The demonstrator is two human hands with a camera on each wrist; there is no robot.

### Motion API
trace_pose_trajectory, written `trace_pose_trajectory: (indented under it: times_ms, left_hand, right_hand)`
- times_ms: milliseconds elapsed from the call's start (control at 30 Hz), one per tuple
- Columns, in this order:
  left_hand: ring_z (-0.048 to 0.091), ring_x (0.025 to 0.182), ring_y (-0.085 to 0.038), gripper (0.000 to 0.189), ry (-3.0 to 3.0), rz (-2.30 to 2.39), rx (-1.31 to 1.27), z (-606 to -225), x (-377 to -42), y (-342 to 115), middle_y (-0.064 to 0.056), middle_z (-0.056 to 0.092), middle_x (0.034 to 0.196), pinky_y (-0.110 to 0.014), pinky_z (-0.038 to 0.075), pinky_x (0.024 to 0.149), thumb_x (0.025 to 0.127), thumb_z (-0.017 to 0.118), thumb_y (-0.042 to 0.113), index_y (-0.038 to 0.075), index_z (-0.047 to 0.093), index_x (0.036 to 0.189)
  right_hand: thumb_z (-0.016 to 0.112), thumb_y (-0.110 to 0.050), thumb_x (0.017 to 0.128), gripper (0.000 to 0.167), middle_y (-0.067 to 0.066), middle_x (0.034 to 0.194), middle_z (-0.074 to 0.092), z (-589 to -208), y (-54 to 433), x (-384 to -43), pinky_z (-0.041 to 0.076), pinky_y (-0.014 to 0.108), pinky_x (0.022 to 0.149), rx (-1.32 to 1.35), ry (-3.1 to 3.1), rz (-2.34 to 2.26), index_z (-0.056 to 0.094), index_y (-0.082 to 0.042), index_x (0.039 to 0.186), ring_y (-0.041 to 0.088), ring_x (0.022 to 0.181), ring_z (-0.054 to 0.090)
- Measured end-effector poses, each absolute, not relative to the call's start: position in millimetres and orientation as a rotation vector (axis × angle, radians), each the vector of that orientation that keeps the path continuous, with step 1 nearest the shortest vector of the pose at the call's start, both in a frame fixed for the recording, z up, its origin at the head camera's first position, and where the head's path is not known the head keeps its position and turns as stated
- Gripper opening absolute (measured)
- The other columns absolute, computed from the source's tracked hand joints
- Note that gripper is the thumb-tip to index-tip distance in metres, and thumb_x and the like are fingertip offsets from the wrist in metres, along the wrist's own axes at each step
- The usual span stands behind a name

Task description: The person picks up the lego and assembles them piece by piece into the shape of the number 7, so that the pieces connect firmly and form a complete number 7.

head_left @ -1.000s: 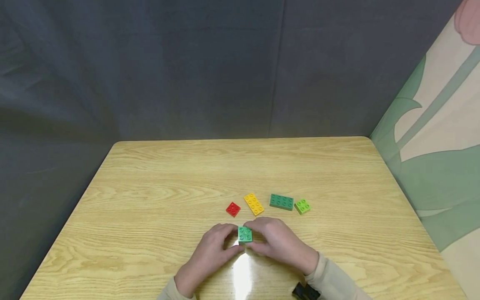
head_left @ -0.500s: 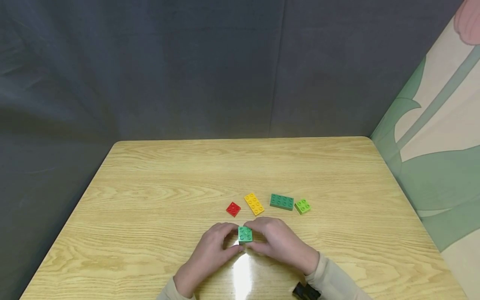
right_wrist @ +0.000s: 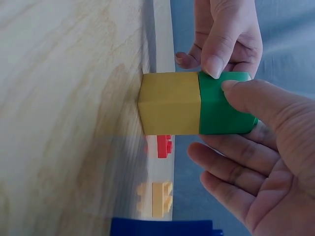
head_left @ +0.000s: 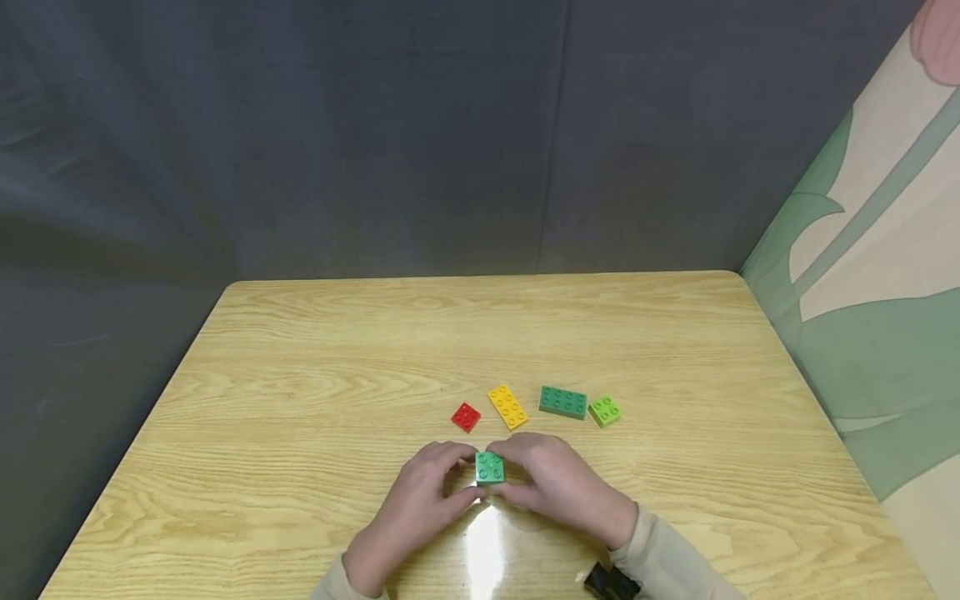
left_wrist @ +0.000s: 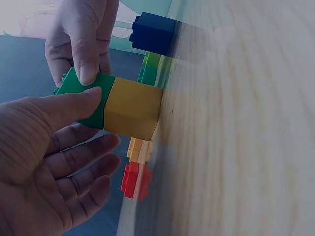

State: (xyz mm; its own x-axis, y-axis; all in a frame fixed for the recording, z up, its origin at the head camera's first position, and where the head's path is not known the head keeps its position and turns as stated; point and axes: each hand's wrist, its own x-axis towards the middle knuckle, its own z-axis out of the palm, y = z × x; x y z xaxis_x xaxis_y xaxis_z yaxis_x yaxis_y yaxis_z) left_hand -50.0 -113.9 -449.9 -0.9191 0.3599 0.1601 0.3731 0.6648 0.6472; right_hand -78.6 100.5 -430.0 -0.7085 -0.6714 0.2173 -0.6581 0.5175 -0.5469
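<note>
A green block (head_left: 490, 468) sits squarely on a yellow block (right_wrist: 170, 104), with only a thin seam between them in the wrist views, and the pair appears to stand on the desk (head_left: 300, 358) with its long axis upright. Both hands grasp the green block: the left hand (head_left: 427, 496) pinches it from the left and the right hand (head_left: 551, 479) from the right, thumbs on the near side, so neither is nearer. The wrist views show the spare fingers loosely bent beside the blocks. The stack lies directly between the hands, its green studs facing up. Just beyond, the square red piece (head_left: 466, 417) lies far and slightly left, nearer the left hand; the yellow plate (head_left: 507, 407) lies far and slightly right, close to the right hand's fingers, its long axis slanting from far left to near right. Further right, a dark green plate (head_left: 562, 402) runs nearly left to right, just beside a lime block (head_left: 604, 411). At the near right, a dark object (head_left: 611, 583) shows by the right sleeve (head_left: 667, 554); whether it is the blue block (left_wrist: 153, 33) seen from the wrists, I cannot tell. No brand, label or writing is readable.
</note>
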Motion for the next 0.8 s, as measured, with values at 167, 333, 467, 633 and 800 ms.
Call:
trace_pose_trajectory:
  times_ms: [167, 333, 467, 633, 800]
  left_hand:
    - [0.058, 0.099, -0.011, 0.036, -2.834, -1.138, -0.627, -449.4, -49.9, -113.5, 0.011, 0.066, 0.105, -0.035, 0.050, 0.090, 0.081, 0.080, 0.031, 0.018, 0.066, 0.112]
    - [0.058, 0.100, -0.011, 0.035, -2.831, -1.152, -0.630, -450.0, -49.9, -113.2, 0.012, 0.065, 0.105, -0.035, 0.050, 0.091, 0.082, 0.079, 0.031, 0.019, 0.066, 0.112]
    - [0.059, 0.099, -0.011, 0.034, -2.828, -1.155, -0.632, -449.6, -50.4, -112.9, 0.013, 0.065, 0.103, -0.035, 0.050, 0.090, 0.081, 0.080, 0.030, 0.020, 0.066, 0.111]
    - [0.059, 0.098, -0.010, 0.034, -2.809, -1.178, -0.638, -449.5, -50.4, -112.9, 0.015, 0.064, 0.102, -0.034, 0.050, 0.089, 0.082, 0.079, 0.032, 0.022, 0.066, 0.112]
    - [0.058, 0.098, -0.010, 0.034, -2.792, -1.199, -0.644, -449.5, -49.8, -113.1, 0.016, 0.064, 0.102, -0.034, 0.050, 0.088, 0.082, 0.079, 0.033, 0.024, 0.065, 0.112]
  right_hand:
    - [0.077, -0.025, 0.084, 0.030, -0.008, 0.099, 0.070, -428.0, 99.0, -78.3, 0.054, 0.027, 0.081, -1.200, 2.718, -0.964, 0.069, -0.014, 0.111, 0.011, 0.089, 0.064]
    - [0.076, -0.026, 0.085, 0.028, -0.009, 0.098, 0.070, -427.6, 98.1, -78.2, 0.054, 0.025, 0.080, -1.209, 2.717, -0.969, 0.069, -0.015, 0.110, 0.010, 0.086, 0.064]
    - [0.076, -0.027, 0.085, 0.028, -0.008, 0.098, 0.070, -428.7, 98.1, -78.3, 0.054, 0.025, 0.080, -1.211, 2.723, -0.963, 0.069, -0.015, 0.111, 0.009, 0.087, 0.064]
    - [0.076, -0.028, 0.086, 0.028, -0.009, 0.098, 0.070, -429.1, 98.1, -78.5, 0.054, 0.025, 0.079, -1.212, 2.721, -0.970, 0.069, -0.016, 0.111, 0.009, 0.086, 0.064]
    - [0.075, -0.028, 0.086, 0.028, -0.009, 0.098, 0.070, -428.9, 98.4, -78.6, 0.054, 0.025, 0.079, -1.217, 2.715, -0.972, 0.069, -0.016, 0.111, 0.008, 0.086, 0.064]
